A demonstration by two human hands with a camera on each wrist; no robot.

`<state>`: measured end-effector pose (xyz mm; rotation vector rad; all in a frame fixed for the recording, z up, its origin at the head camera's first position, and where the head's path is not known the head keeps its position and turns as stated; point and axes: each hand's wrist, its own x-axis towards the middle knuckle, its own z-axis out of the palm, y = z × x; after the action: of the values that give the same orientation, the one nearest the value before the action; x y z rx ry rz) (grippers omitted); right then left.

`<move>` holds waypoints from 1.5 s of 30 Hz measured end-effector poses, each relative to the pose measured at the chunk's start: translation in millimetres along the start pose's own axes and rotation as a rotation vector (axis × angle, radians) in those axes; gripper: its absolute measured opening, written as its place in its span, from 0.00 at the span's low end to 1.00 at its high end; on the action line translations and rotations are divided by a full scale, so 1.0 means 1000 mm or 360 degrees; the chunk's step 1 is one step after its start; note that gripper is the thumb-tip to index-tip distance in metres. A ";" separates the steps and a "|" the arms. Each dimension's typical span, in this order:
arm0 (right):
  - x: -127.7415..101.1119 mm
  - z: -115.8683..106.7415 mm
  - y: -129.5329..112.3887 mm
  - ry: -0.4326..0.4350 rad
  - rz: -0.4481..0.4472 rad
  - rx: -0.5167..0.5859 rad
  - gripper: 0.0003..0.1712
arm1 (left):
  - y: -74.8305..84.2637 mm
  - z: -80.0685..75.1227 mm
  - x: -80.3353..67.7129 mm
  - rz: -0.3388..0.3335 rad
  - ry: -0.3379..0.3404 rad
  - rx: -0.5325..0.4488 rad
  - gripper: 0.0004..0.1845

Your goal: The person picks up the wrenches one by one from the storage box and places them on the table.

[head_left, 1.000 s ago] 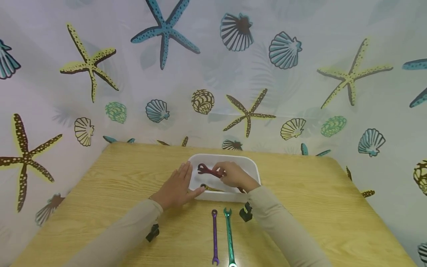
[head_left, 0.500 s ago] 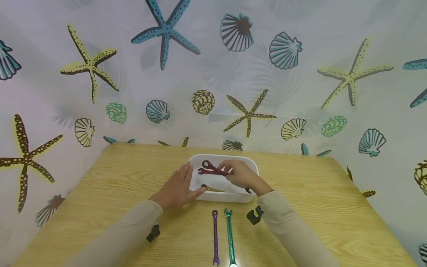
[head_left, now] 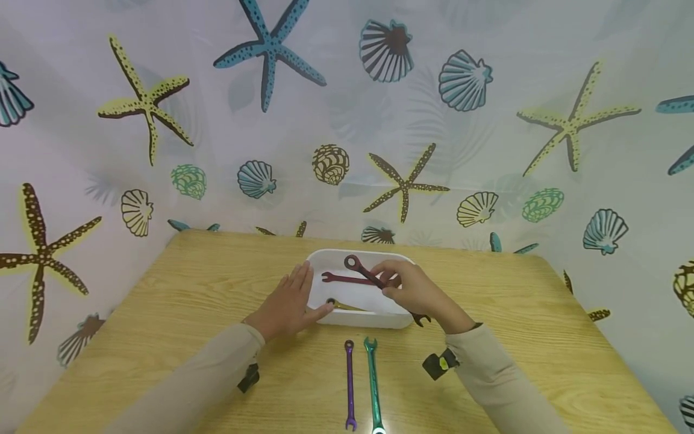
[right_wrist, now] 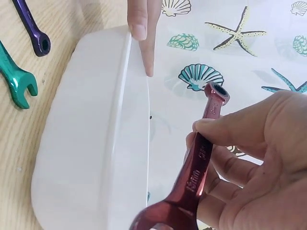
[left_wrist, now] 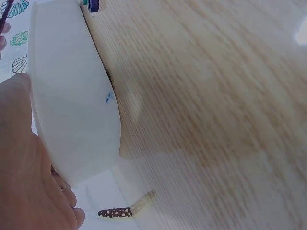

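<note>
Since the earlier frames, the right hand (head_left: pixel 413 292) has drawn back toward the near right corner of the white plastic rectangular bin (head_left: pixel 403 268) and lifted the dark red metal combination wrench (head_left: pixel 364 273) it pinches, so that the ring end now points up and away over the bin and the open end juts past the near rim; the left hand (head_left: pixel 288 306) has stayed where it was. Thumb and fingers of the right hand curl round the shaft of that wrench, as the right wrist view (right_wrist: pixel 200 167) shows, with the tool tilted and clear of the bin floor. Flat against the left outer wall of the bin, the left hand lies with its fingers straight and together and its thumb along the near corner, holding nothing; the left wrist view shows the palm (left_wrist: pixel 24 182) against the bin wall (left_wrist: pixel 72 105). Inside the bin lie a second dark red wrench (head_left: pixel 341 278), flat along the far part of the floor, and a yellowish wrench (head_left: pixel 340 305) near the front wall, only partly visible. On the light wooden table (head_left: pixel 162 301), just in front of the bin, a purple metal wrench (head_left: pixel 349 384) and a green metal wrench (head_left: pixel 372 383) lie side by side, close but apart. Behind the table hangs a white curtain printed with starfish and shells (head_left: pixel 162 150).
</note>
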<state>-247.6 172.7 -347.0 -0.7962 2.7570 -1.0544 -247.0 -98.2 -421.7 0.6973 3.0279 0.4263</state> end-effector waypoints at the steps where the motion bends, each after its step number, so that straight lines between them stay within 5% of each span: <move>1: -0.003 0.000 0.001 0.0005 0.0006 0.0006 0.19 | 0.000 0.000 0.000 0.0002 0.0002 -0.0001 0.53; 13: -0.046 0.006 0.017 -0.0017 0.0287 0.0408 0.18 | -0.002 0.002 0.003 -0.0012 -0.0021 0.0017 0.53; 28: -0.105 0.037 0.042 -0.0171 0.0438 0.0921 0.22 | -0.005 0.004 0.004 -0.0002 -0.0026 0.0047 0.54; 45: -0.119 0.070 0.045 -0.0177 0.0592 0.1166 0.22 | -0.005 0.005 0.005 -0.0015 -0.0039 0.0040 0.54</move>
<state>-147.5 218.1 -441.2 -0.2154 2.0417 -1.6797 -253.0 -99.0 -427.1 0.6844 3.0175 0.3775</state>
